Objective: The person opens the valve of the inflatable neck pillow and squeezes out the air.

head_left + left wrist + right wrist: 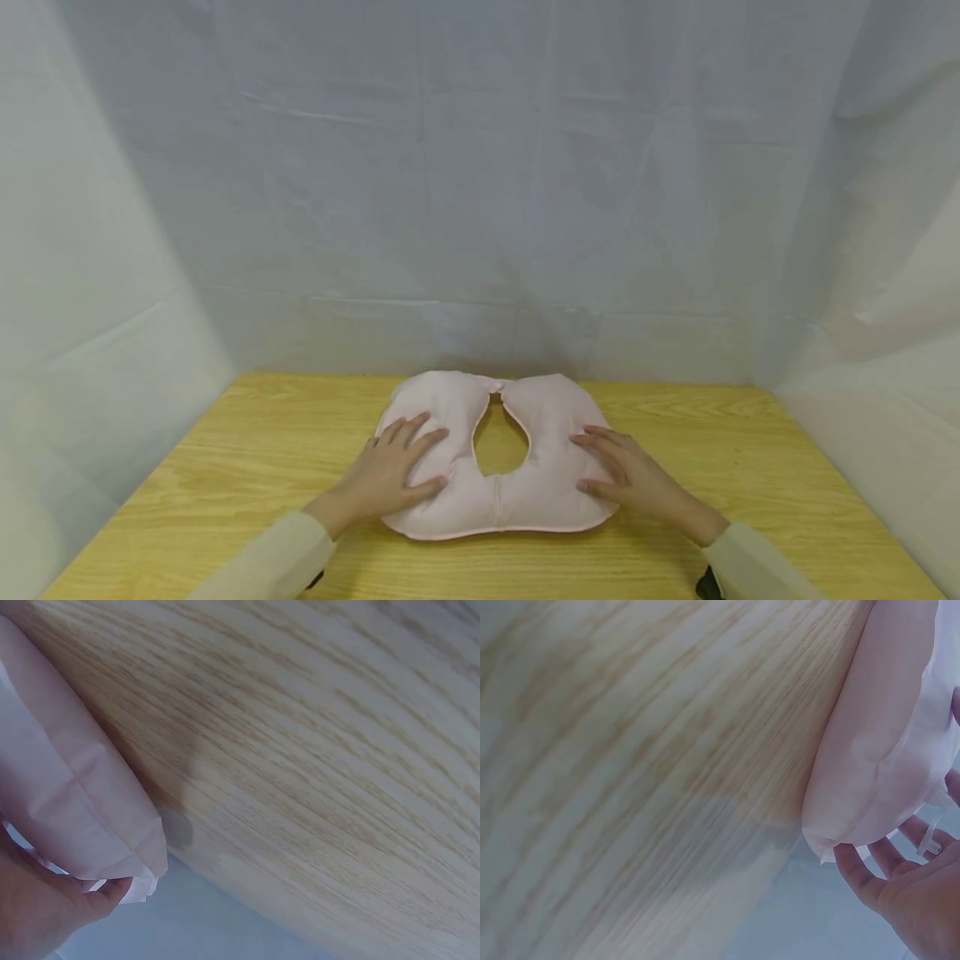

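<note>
A pale pink inflated neck pillow (551,425) lies flat on the wooden table, with its narrow opening at the far side and a seam down the near side. My left hand (382,475) rests on the pillow's left lobe with fingers spread. On the right lobe, the fingers of my right hand (637,479) touch the outer side. A small clear plastic valve (931,846) shows by the right fingers in the right wrist view. In the left wrist view, the left hand (45,907) is right at the pillow's end, part of it outside the picture.
The yellow wood-grain table (262,458) has its far edge close behind the pillow. Pale hanging sheeting (480,208) encloses the back and both sides. Light sleeves (273,558) cover my forearms at the near edge.
</note>
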